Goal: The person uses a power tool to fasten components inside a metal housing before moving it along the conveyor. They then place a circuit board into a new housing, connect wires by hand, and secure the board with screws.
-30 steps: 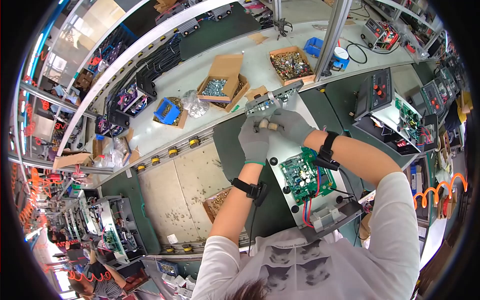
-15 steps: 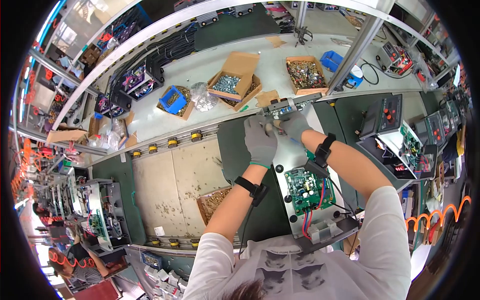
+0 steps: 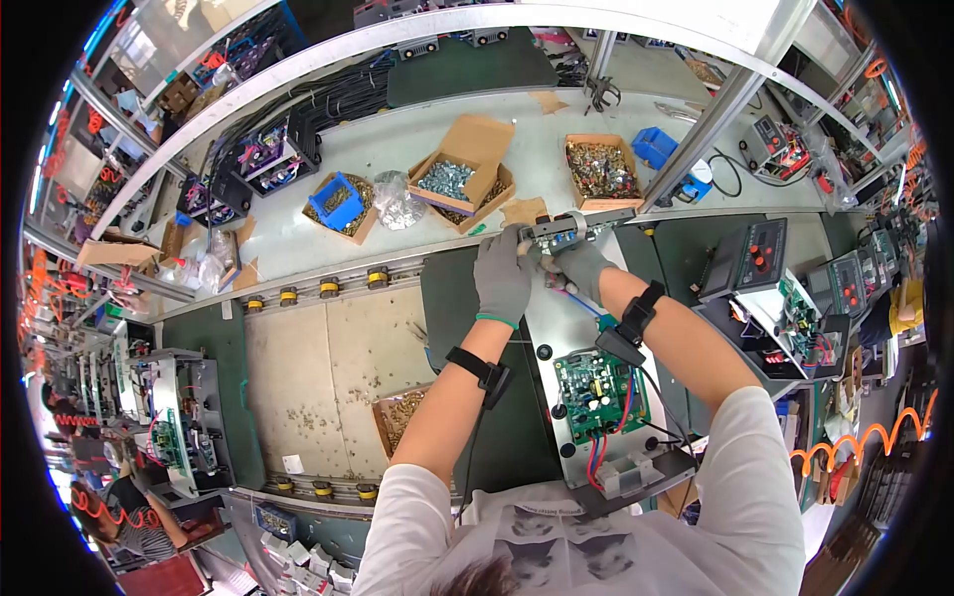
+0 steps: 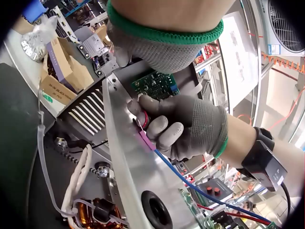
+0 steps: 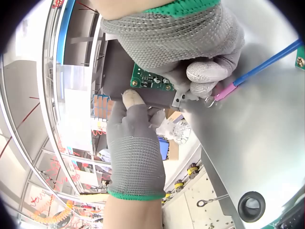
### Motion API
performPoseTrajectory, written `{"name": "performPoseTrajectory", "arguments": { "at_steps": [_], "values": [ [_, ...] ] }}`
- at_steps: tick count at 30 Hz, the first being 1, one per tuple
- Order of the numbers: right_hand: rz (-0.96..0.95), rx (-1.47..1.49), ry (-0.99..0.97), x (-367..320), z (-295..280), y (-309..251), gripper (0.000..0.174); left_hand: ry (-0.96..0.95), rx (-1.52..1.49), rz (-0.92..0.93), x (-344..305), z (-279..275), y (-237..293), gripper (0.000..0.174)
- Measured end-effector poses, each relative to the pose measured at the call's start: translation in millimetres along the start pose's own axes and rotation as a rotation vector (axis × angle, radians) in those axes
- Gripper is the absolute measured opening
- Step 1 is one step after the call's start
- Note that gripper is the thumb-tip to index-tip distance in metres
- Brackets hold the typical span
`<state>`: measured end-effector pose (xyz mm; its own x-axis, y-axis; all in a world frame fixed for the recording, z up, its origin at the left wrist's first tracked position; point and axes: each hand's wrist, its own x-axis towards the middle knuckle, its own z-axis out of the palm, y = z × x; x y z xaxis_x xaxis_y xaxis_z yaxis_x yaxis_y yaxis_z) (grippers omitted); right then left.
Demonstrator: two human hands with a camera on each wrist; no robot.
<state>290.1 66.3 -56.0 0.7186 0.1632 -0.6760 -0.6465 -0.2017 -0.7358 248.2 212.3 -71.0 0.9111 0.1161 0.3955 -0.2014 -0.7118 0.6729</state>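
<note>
"What's at the far left of the bench, going by the head view?"

"A blue plastic bin (image 3: 336, 206) in a carton of small metal parts, then an open brown cardboard box (image 3: 480, 141). Nearer the person, the left hand (image 3: 504, 278), in a grey knit glove, grips the edge of a flat dark grey panel (image 5: 116, 71), thumb over its face."

"How would that panel handle?"

"Stiff, I'd judge, and perhaps smooth enough to slide. Hold it by the edge, off the small green circuit board (image 5: 144, 82), which looks fragile."

"And next along?"

"A blue insulated wire (image 5: 267, 64) with a pink sleeve (image 5: 226, 91) and a bare metal ring terminal (image 5: 209, 102). That end lies at the gloved right hand (image 3: 583, 273), over the silver sheet-metal wall (image 4: 126, 157)."

"Is it pinched?"

"The fingers are curled right by the sleeve, but I can't tell whether they're clamped on it."

"Where would you take hold?"

"At the sleeve. The wire should be light and bendy, the terminal stiff but tiny and easily twisted. I'd avoid tugging the wire."

"Anything farther right?"

"A black-fronted machine with red knobs (image 3: 757, 243), well apart from both hands."
</note>
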Motion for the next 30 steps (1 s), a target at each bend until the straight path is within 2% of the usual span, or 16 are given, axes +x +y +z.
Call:
{"name": "performPoseTrajectory", "arguments": {
  "at_steps": [3, 6, 8, 12, 14, 15, 17, 18, 20, 24, 26, 27, 29, 30],
  "values": [
    [-0.011, -0.064, -0.008, -4.7, 1.2, -1.8, 0.005, -0.025, -0.008, 0.006, 0.8, -0.3, -2.1, 0.036],
    [-0.041, 0.086, -0.045, 0.1, -3.3, 3.3, 0.003, -0.024, -0.026, 0.011, 1.8, -1.0, -3.1, 0.037],
    [-0.049, -0.045, -0.138, 0.8, -10.5, 1.7, 0.003, -0.026, -0.011, 0.019, 1.8, -1.7, -3.3, 0.037],
    [-0.056, -0.016, -0.126, -2.1, -4.8, 4.0, 0.005, -0.007, 0.007, 0.035, 0.6, 0.4, -2.9, 0.034],
    [-0.133, 0.267, -0.098, 0.7, 1.4, 12.4, 0.005, -0.009, -0.014, 0.022, -0.5, -1.3, -1.6, 0.032],
    [-0.133, 0.269, -0.099, 3.3, 1.6, 13.3, 0.005, -0.012, -0.033, 0.008, -1.0, -3.7, 0.3, 0.031],
    [-0.059, 0.186, 0.005, 9.2, 3.5, 13.0, 0.006, -0.082, -0.025, -0.042, -1.2, -9.4, 4.5, 0.035],
    [-0.059, 0.187, 0.002, 6.3, 6.9, 10.5, 0.006, -0.148, -0.02, -0.094, -0.9, -11.4, 5.5, 0.039],
    [-0.13, 0.12, 0.099, -2.4, 12.8, 8.4, 0.007, -0.156, -0.011, -0.093, -0.5, -8.1, 0.7, 0.038],
    [-0.219, 0.043, 0.027, 5.0, -7.5, 27.0, 0.02, -0.154, -0.038, -0.057, 0.4, -11.9, -0.1, 0.038],
    [-0.647, -1.025, 0.251, -29.1, -13.4, 23.7, 0.037, -0.108, -0.116, -0.069, -8.0, -13.2, -3.2, 0.04],
    [-0.644, -1.032, 0.248, -51.1, -10.4, 18.6, 0.037, -0.063, -0.186, -0.081, -15.1, -12.5, -4.4, 0.043],
    [-0.458, -1.502, 0.278, -90.1, -2.1, 12.7, 0.046, -0.03, -0.139, -0.116, -33.7, -7.1, -5.2, 0.045],
    [-0.417, -1.547, 0.184, -83.7, -10.8, 25.6, 0.039, 0.009, -0.087, -0.146, -41.4, -5.6, -4.9, 0.048]
  ]
}}
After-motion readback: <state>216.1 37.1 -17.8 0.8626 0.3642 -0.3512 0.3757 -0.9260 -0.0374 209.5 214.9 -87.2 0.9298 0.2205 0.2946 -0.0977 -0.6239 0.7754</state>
